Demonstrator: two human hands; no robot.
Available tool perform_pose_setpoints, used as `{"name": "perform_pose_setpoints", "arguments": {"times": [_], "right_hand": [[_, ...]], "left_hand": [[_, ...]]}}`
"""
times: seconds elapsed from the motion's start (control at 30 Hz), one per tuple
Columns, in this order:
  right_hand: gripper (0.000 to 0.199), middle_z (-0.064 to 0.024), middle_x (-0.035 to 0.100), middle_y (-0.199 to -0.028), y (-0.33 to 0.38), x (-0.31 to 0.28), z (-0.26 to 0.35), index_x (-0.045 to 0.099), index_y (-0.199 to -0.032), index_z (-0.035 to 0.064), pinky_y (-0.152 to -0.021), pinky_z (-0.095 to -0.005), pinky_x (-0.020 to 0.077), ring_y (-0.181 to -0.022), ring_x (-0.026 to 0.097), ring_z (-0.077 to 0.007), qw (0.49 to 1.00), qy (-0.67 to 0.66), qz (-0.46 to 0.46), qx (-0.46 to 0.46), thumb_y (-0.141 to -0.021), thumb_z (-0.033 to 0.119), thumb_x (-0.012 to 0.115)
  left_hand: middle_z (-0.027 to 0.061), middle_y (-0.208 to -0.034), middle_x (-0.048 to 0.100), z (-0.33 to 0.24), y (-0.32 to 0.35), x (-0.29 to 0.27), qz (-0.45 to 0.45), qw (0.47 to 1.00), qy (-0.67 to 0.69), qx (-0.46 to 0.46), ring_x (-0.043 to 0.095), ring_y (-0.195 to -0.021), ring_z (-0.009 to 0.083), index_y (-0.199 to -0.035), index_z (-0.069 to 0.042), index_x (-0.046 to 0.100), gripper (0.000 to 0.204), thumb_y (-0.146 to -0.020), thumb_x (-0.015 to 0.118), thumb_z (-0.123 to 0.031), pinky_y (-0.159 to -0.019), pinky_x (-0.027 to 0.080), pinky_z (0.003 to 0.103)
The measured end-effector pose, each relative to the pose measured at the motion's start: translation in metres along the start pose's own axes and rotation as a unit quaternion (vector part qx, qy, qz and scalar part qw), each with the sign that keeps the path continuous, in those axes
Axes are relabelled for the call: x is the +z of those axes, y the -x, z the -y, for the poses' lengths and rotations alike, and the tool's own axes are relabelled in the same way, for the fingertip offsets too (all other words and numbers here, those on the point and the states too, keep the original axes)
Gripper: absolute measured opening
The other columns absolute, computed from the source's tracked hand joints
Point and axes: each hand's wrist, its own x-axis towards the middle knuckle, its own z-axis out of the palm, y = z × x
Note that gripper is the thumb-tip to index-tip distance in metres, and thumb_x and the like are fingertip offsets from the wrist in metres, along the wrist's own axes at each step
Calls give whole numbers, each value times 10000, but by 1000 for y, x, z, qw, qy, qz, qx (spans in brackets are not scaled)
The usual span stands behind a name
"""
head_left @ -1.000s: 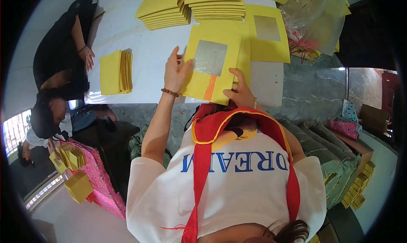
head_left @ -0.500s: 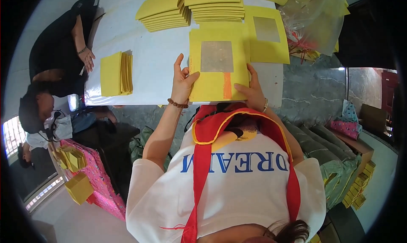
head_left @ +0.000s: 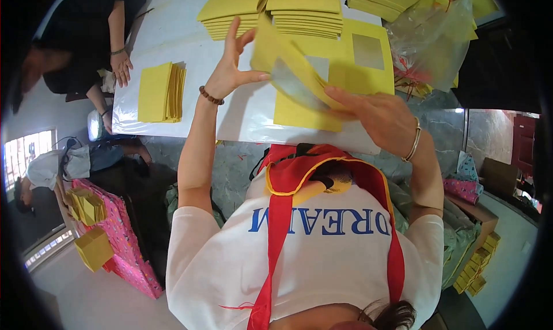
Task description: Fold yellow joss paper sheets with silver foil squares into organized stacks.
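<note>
A yellow paper sheet (head_left: 305, 70) with a silver patch is raised and tilted above the table, blurred by motion. My right hand (head_left: 380, 117) pinches its lower right end between thumb and fingers. At its left side is my left hand (head_left: 230, 68), fingers spread and thumb stretched out to the sheet's edge; whether the thumb touches it I cannot tell. Beneath lies another yellow sheet (head_left: 299, 115), its silver patch partly covered by the raised one. To the right, one more yellow sheet (head_left: 371, 76) with a silver patch lies flat.
Stacks of folded yellow paper (head_left: 305, 13) stand at the table's far side. A smaller yellow pile (head_left: 158, 93) lies on the white table (head_left: 230, 119) at left. A clear plastic bag (head_left: 435, 44) sits far right. A co-worker's hand (head_left: 121, 68) rests on the left edge.
The yellow sheet, earlier lying flat between both hands, is now lifted and tilted, exposing another beneath. My right hand has risen with it; my left hand has moved up and left, fingers spread.
</note>
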Motion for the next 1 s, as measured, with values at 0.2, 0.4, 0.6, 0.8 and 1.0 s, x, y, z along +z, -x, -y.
{"name": "perform_pose_setpoints", "arguments": {"times": [0.2,0.4,0.6,0.8,1.0], "right_hand": [[663,-112,650,-949,-15,-17,4,393,-1339,130,-679,-333,492,-745,625,-278,986,98,111,76,-711,-47,509],[615,-114,623,-1034,9,12,-41,361,-1349,80,-802,-291,474,-900,621,-195,925,-273,-138,227,-780,-27,570],[695,-90,582,-1114,35,70,-51,343,-1351,53,-916,-293,416,-1054,535,-163,806,-482,-262,224,-741,-14,668],[609,-49,554,-1143,27,106,-63,423,-1290,44,-899,-277,419,-1066,517,-138,776,-512,-301,215,-741,15,687],[427,-61,580,-1073,21,100,-54,529,-1150,-2,-849,-265,439,-964,548,-126,805,-486,-206,271,-744,-4,662]], "left_hand": [[143,-1198,518,13,-8,7,41,980,196,-15,487,-1117,208,-1397,-92,171,851,-735,704,-112,-894,418,303],[43,-905,646,21,12,22,15,982,124,-139,584,-851,101,-1064,-7,601,268,-806,648,-58,-769,476,243],[45,-948,638,32,29,26,0,974,178,-137,577,-880,104,-1030,6,610,238,-803,655,-54,-789,473,243],[40,-964,629,20,28,30,-30,971,213,-103,569,-897,102,-1026,0,606,250,-790,668,-55,-791,468,235],[22,-950,629,48,42,24,-6,972,184,-148,562,-855,92,-1017,-13,614,234,-792,666,-52,-747,466,244]]}}
